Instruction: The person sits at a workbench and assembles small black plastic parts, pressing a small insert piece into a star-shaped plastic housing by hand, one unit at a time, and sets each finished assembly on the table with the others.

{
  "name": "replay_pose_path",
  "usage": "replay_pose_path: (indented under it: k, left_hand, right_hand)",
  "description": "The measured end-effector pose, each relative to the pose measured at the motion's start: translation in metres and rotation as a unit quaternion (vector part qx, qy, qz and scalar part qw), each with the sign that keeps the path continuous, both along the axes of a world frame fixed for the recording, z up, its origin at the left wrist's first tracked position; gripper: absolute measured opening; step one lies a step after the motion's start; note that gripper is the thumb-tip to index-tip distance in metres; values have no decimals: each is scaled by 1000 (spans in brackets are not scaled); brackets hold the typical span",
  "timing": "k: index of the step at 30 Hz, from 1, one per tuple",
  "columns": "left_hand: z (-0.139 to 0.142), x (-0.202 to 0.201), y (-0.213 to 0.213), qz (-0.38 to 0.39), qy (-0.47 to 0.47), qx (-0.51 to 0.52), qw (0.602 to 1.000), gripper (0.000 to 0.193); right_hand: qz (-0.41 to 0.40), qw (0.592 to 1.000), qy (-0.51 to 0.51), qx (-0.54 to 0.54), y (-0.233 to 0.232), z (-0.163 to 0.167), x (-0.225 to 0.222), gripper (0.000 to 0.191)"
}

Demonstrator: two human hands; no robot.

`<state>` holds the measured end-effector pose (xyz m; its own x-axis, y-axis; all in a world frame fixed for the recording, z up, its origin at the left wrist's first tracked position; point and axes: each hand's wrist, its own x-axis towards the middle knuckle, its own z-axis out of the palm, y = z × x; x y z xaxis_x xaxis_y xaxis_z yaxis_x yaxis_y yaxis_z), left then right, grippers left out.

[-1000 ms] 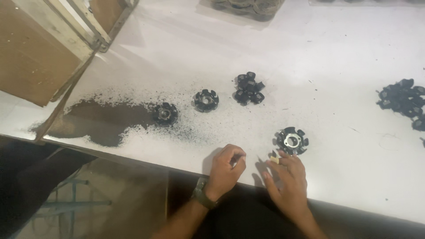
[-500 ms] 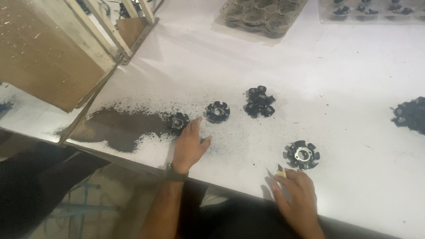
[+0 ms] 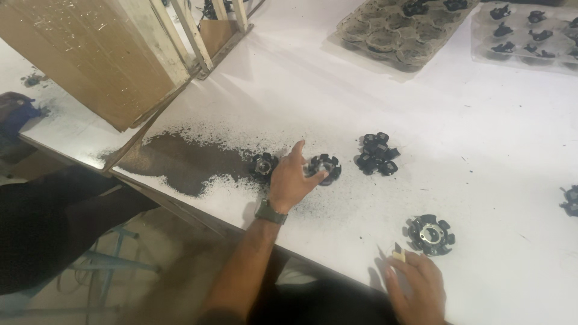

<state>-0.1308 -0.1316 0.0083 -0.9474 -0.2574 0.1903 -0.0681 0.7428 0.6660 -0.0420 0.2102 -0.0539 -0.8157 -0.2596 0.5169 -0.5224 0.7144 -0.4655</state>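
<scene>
White table; dark powder patch at left, trays far right. Our left hand lies spread between two black rotors, fingers on the right one, the other just left. We judge pickup under way; next needs fingers closing round it. Right hand, near edge, pinches a small tan piece beside a third rotor.

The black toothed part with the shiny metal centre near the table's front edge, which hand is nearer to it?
Right. The right hand rests just below the toothed part, pinching a small tan piece. The left hand is far off, touching another black part.
</scene>
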Motion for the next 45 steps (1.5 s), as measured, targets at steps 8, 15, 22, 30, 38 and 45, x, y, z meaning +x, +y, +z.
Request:
replay_pose_path:
  k: [8,15,22,30,38,45]
  left_hand:
    - [-7,-1,10,-191,-22,-132,972,115]
    - [-17,26,40,-177,-11,-137,975,111]
    - [-15,92,89,-234,38,-84,968,95]
    - [-12,140,129,-166,189,-41,967,78]
    - [-26,125,143,-165,203,-61,963,87]
    - [-27,119,136,-197,129,35,971,56]
  right_hand:
    - [-18,1000,-17,3,-3,1,4,23]
    - [-13,1000,-1,-5,0,-4,1,20]
    - [-11,998,47,-38,6,-31,-9,24]
    - [61,997,45,-30,5,-4,-21,24]
    - [-25,997,24,-62,-3,25,11,24]
    - [-21,997,14,-68,-6,39,12,24]
